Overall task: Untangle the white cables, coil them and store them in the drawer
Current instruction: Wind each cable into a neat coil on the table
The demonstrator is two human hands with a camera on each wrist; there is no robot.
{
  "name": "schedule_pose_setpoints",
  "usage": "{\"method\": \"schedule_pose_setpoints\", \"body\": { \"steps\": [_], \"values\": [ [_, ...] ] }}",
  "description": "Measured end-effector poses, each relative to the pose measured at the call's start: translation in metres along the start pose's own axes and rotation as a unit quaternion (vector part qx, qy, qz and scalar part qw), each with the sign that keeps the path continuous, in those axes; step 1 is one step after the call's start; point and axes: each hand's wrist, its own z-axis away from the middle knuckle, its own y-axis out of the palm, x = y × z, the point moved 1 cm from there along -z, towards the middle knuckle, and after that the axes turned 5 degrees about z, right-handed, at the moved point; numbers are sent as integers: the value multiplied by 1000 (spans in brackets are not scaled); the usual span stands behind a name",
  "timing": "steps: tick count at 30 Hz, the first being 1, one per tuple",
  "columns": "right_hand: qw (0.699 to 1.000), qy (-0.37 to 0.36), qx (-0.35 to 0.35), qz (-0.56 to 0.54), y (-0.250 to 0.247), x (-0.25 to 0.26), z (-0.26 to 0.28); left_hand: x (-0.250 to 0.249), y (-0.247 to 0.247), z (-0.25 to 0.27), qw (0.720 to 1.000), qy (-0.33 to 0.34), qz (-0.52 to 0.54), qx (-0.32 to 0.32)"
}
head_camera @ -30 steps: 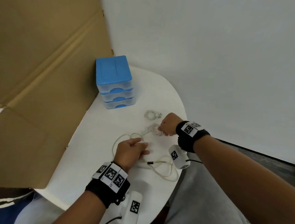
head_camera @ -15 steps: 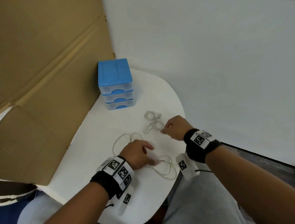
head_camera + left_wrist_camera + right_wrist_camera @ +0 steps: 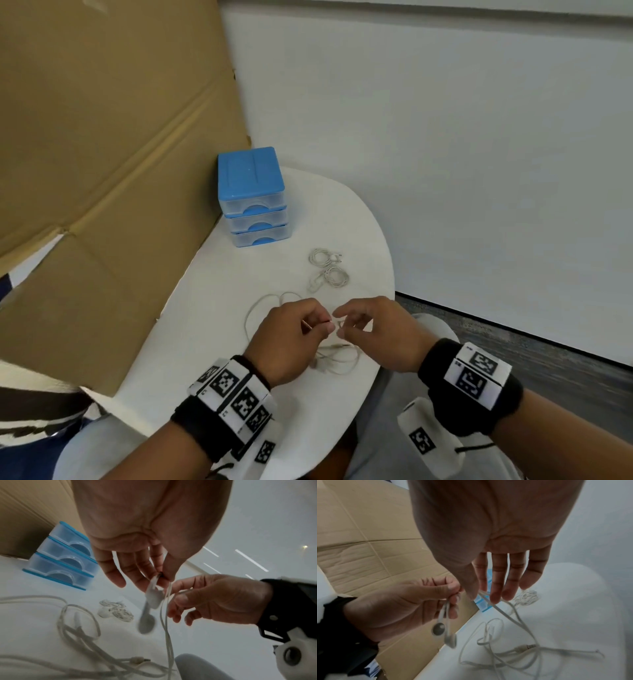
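A white earphone cable (image 3: pixel 337 359) lies in loose loops near the table's front edge. My left hand (image 3: pixel 325 326) pinches its upper end, and two earbuds (image 3: pixel 147 623) dangle below the fingers. Close beside it, my right hand (image 3: pixel 343 329) pinches the same cable (image 3: pixel 501 612) between thumb and forefinger, lifted off the table. The cable's jack plug (image 3: pixel 524 647) rests on the table. Two coiled white cables (image 3: pixel 324 257) (image 3: pixel 335 278) lie further back. The blue three-drawer unit (image 3: pixel 251 195) stands at the back left with all drawers closed.
The round white table (image 3: pixel 212 329) drops off at its edge on the right and front. A large cardboard sheet (image 3: pixel 102 171) stands as a wall along the left, right behind the drawer unit. A white wall runs along the back.
My right hand left the nearer coiled cable and came back to the loose cable. My left hand lifted the earbud end off the table. Both hands now meet over the loose loops.
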Motion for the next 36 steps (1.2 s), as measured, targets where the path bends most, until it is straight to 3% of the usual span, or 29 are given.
{"method": "schedule_pose_setpoints", "body": {
  "steps": [4, 9, 12, 14, 20, 23, 25, 27, 31, 36],
  "values": [
    [999, -3, 42, 34, -2, -4, 3, -1, -13, 4, 999, -2, 47, -26],
    [988, 22, 151, 32, 13, -8, 1, 13, -27, 11, 997, -47, 5, 67],
    [995, 56, 81, 8, 22, -11, -15, 26, -33, 10, 992, -86, -62, 73],
    [993, 62, 46, 85, 27, -12, -27, 31, -34, 9, 983, -119, -116, 79],
    [953, 30, 87, 288, 48, -7, -38, 45, -40, 9, 943, -153, -286, 70],
    [952, -12, 63, 299, 47, 4, -34, 45, -39, 12, 937, -106, -333, 17],
    [969, -42, 23, 241, 40, 15, -25, 39, -33, 15, 971, -3, -240, -12],
    [985, -75, -20, 154, 30, 27, -13, 23, -24, 17, 990, 70, -121, 5],
    [990, -98, -99, -18, -6, 43, 8, -6, -20, 17, 998, 51, 27, 2],
    [988, -60, -135, -42, -40, 37, 29, -20, -29, 19, 993, 17, 115, 3]
  ]
}}
